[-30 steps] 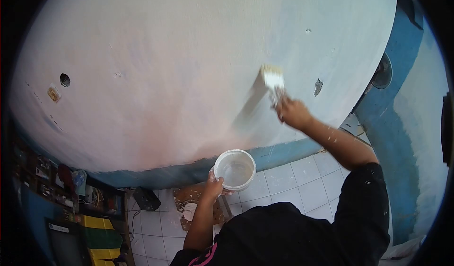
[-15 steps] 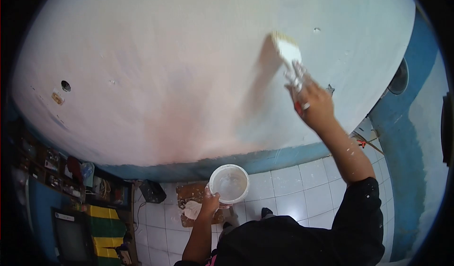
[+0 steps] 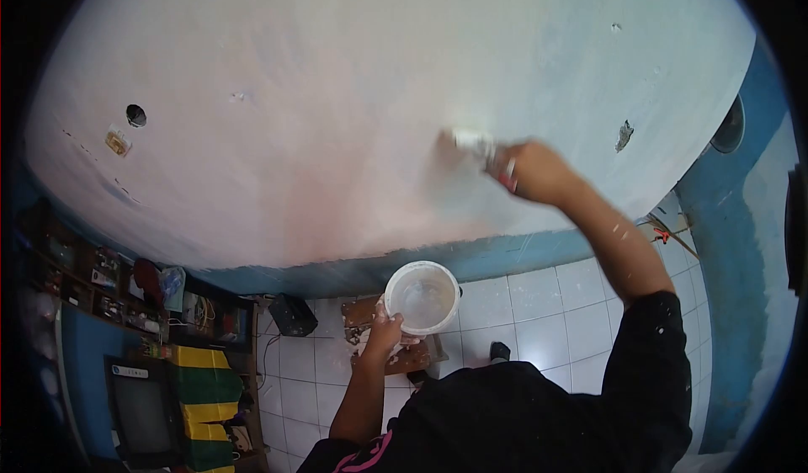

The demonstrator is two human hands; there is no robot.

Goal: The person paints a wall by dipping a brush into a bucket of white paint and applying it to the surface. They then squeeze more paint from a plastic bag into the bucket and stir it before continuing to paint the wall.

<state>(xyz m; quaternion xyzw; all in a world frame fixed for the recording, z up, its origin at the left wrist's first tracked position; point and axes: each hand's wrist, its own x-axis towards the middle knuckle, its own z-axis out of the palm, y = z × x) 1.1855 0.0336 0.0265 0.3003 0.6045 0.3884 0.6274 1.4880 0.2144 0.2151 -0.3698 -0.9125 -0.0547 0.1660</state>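
Observation:
My right hand point(image 3: 539, 172) is closed round the handle of a wide paintbrush point(image 3: 473, 142), which is smeared with white. The bristles meet, or nearly meet, the wall point(image 3: 337, 77), whose whitish coat lets pink patches show through. Low in front of me, my left hand point(image 3: 385, 330) grips the rim and side of a white bucket point(image 3: 422, 298), thumb on the near left edge. Inside the bucket is a pale, whitish content. White splashes mark my right forearm and fingers.
Below the bucket, a stained wooden stool or board point(image 3: 404, 357) stands on white floor tiles point(image 3: 539, 338). A black box point(image 3: 292, 315) sits by the wall's foot. Shelves with a television point(image 3: 145, 406) line the left. The wall has a round hole point(image 3: 135, 115) and a socket point(image 3: 118, 140).
My right hand has brought the brush down and to the left across the wall, turning it more level. The bucket stays in my left hand; the whole view has shifted slightly.

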